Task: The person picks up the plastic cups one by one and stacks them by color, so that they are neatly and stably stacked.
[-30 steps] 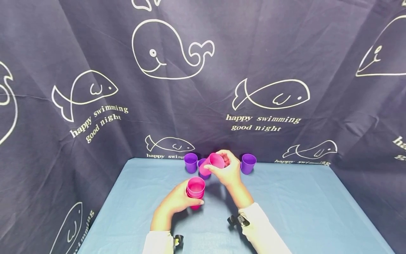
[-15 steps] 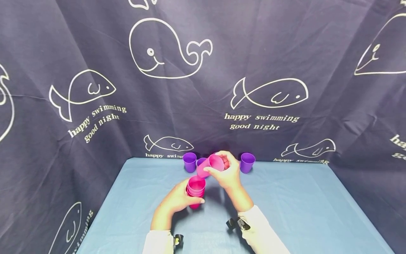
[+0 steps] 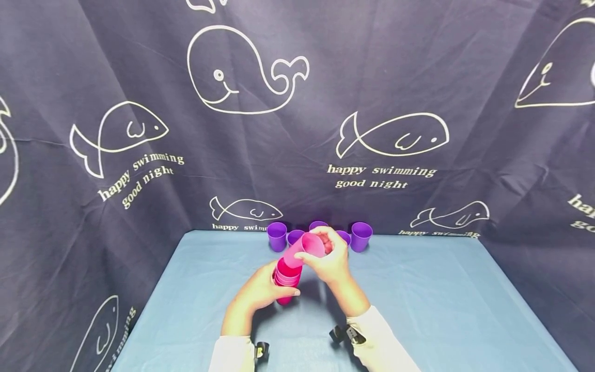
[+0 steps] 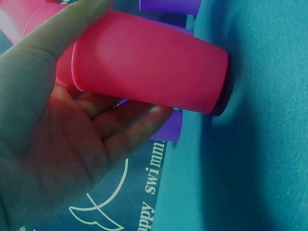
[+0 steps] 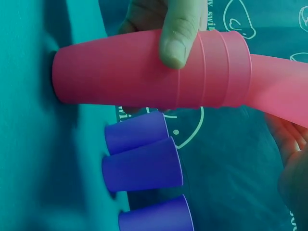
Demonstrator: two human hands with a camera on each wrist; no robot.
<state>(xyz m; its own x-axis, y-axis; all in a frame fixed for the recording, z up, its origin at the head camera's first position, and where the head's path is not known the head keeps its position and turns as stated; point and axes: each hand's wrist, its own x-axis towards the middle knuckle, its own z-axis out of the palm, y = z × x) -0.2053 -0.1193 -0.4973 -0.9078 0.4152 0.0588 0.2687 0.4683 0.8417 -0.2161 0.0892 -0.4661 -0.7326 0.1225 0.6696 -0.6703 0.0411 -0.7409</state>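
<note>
My left hand point(image 3: 260, 290) grips a nested stack of pink cups point(image 3: 286, 281), thumb across the near side. In the right wrist view the stack point(image 5: 110, 72) shows several rims close together; its base is at or just above the blue cloth. My right hand point(image 3: 335, 262) holds one more pink cup point(image 3: 313, 245), tilted with its mouth up and to the right. That cup's base meets the stack's mouth; how far inside it sits, I cannot tell. In the left wrist view the lowest pink cup point(image 4: 149, 60) fills the upper middle.
Several purple cups stand in a group along the back, including a left one point(image 3: 277, 237), a right one point(image 3: 361, 236) and one behind my right hand point(image 3: 318, 225). A dark curtain point(image 3: 288, 155) with white fish drawings rises behind the blue-covered table point(image 3: 437, 294).
My right hand has brought its pink cup down and left, from above the stack to its mouth. My left hand and the stack have stayed nearly still. More purple cups show behind.
</note>
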